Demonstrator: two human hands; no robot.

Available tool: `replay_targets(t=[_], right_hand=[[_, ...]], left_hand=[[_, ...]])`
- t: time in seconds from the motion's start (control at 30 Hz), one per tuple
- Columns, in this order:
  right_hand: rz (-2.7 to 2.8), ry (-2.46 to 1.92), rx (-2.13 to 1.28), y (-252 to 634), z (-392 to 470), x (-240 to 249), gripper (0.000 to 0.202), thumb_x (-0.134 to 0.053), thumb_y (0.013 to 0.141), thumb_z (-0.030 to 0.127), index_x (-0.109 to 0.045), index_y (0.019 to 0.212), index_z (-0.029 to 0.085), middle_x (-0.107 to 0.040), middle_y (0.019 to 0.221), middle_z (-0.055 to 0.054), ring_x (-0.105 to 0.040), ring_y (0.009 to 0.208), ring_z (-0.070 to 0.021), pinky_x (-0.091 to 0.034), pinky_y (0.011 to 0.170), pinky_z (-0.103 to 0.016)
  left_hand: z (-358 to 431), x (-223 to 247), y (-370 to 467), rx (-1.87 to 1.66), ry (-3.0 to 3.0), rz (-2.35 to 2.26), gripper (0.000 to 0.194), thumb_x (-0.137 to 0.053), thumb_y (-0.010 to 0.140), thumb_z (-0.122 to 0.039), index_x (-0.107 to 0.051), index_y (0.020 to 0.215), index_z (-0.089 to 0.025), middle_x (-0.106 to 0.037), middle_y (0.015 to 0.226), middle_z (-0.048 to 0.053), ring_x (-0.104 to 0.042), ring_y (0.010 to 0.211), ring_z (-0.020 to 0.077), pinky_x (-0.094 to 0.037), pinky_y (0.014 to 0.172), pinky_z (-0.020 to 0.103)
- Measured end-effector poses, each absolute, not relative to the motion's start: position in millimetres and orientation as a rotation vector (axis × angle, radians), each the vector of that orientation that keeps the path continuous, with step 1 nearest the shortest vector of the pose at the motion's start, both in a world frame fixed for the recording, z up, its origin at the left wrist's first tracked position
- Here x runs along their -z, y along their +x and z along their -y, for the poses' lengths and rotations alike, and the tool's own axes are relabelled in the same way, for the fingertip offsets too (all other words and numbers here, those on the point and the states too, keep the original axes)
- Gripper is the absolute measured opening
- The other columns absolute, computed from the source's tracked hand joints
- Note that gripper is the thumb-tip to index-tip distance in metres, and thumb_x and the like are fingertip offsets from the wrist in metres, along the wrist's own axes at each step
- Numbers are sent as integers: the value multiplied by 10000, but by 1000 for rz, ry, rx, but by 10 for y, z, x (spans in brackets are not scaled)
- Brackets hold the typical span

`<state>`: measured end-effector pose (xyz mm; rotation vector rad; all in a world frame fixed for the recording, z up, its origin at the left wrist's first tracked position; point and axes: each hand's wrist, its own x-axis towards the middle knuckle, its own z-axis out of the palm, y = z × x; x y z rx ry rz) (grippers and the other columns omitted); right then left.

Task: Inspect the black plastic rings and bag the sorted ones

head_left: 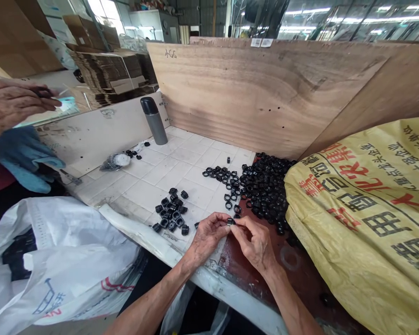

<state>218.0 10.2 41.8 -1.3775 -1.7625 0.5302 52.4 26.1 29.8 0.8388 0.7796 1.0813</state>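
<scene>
My left hand (209, 232) and my right hand (256, 239) meet near the table's front edge, both pinching one small black part (231, 222) between their fingertips. Just beyond them, loose black rings (232, 186) lie scattered on the white tiled surface. They run into a large heap of black parts (268, 186) at the right. To the left of my left hand is a smaller group of black parts (172, 213), separate from the heap. Fine details of the held part are too small to tell.
A grey bottle (157, 125) stands by the wooden board (265, 93). Left of it lies a small clear bag (115, 161). A yellow sack (370, 209) bulges in at right, a white sack (73, 265) at lower left. Another person's hand (17, 102) is at far left.
</scene>
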Motion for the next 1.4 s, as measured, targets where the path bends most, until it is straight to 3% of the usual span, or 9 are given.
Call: replay_targets(t=[0.07,0.23,0.53,0.63,0.8,0.93,1.1,1.27,1.4], right_hand=[[1730,-1408,-523,2183,-101,-412,190,-584,933,363,-647,848,205,-618,650,4,-566,569,-145,-475,589,-245],[1744,-1322,-603,2146,-95,-387,140,-565,928,295,-645,1011,216,-696,882,-53,-656,760,-188,-527,721,-284],[1396,-1516,-1095,2051,-111,-244,235,-524,925,374,-621,791,207,-626,532,11,-629,517,-180,-497,557,-271],[1538,-1651,-790,2129,-138,-217,287,-546,901,378,-564,663,220,-613,559,-9,-605,540,-190,-467,573,-293],[1599,-1694,-189,2220,-180,-145,113,-643,787,216,-593,886,201,-633,882,-73,-637,774,-225,-499,667,-317],[1832,-1650,-188,2155,-211,-73,245,-601,840,160,-606,1080,207,-593,1024,-77,-640,747,-192,-489,600,-283],[1909,-1624,-154,2142,-244,-25,153,-544,884,123,-623,984,209,-602,978,-65,-640,738,-181,-486,593,-265],[1737,-1532,-302,2192,-250,-100,153,-536,893,132,-632,994,197,-640,979,-80,-658,867,-215,-543,758,-317],[1557,-1398,-555,2203,-274,-165,186,-557,870,176,-696,991,206,-666,1022,-85,-675,914,-206,-579,723,-289]], left_hand=[[-252,-306,520,-1078,852,-788,301,-832,728,-270,-683,969,-167,-727,932,40,-679,860,160,-515,866,289],[-240,-294,504,-1068,894,-823,316,-803,755,-292,-657,1008,-169,-736,935,50,-695,873,182,-523,863,309],[-144,-256,480,-1014,1778,-1127,245,-515,911,-158,-612,1129,-216,-711,980,54,-690,903,205,-529,845,335],[-88,-248,413,-906,2152,-1233,307,-448,876,-69,-605,1114,-184,-656,999,91,-643,906,223,-523,813,349],[-112,-263,183,-718,2526,-1761,152,-531,778,-59,-615,746,-181,-589,819,120,-556,867,308,-474,783,454],[-289,-317,254,-799,2574,-1732,150,-565,794,-78,-655,838,-190,-619,925,136,-539,936,320,-458,825,475],[-654,-211,664,-895,2464,-1503,324,-511,828,-54,-632,1096,-191,-621,1074,112,-563,938,249,-491,825,397],[-803,-90,725,-880,2393,-1398,195,-497,850,-66,-658,856,-174,-656,891,88,-597,868,234,-498,805,371],[-652,-141,618,-1051,1996,-1282,135,-561,839,-126,-676,871,-189,-697,947,71,-647,877,211,-508,830,347]])
